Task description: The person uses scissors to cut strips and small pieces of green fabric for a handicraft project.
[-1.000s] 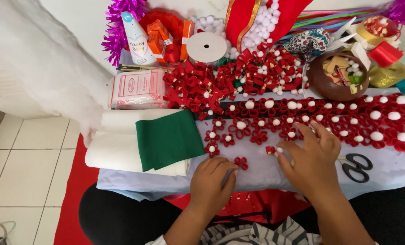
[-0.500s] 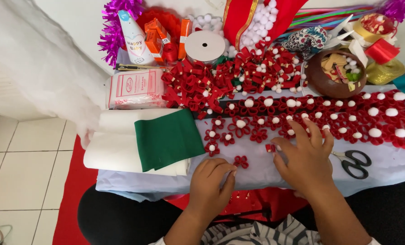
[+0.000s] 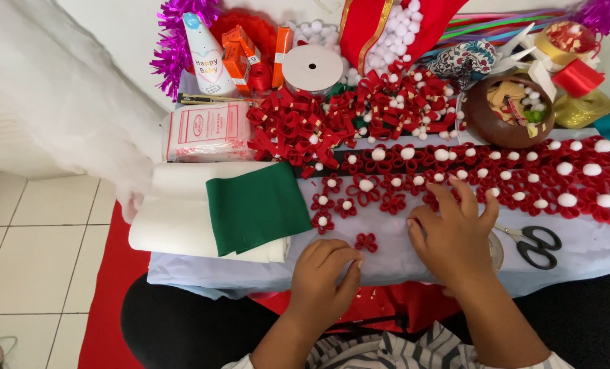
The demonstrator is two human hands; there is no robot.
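Observation:
My left hand (image 3: 324,279) rests on the pale cloth at the table's near edge, fingers curled, its fingertips just beside a small red ribbon flower (image 3: 366,242) with no white centre. My right hand (image 3: 454,232) lies flat on the cloth to the right of that flower, fingers spread, tips reaching the rows of red ribbon flowers with white pompom centres (image 3: 524,174). Neither hand grips anything that I can see. A few finished flowers (image 3: 332,203) sit loose above my left hand.
A green felt piece (image 3: 256,205) lies on folded white felt (image 3: 175,215) at left. Black scissors (image 3: 532,241) sit right of my right hand. Behind are a heap of red ribbon loops (image 3: 298,126), a white ribbon spool (image 3: 312,68), a brown bowl (image 3: 481,117), a packet (image 3: 206,130) and tinsel.
My right hand has slid a little to the left and down, off the flower rows. My left hand has stayed near the lone flower.

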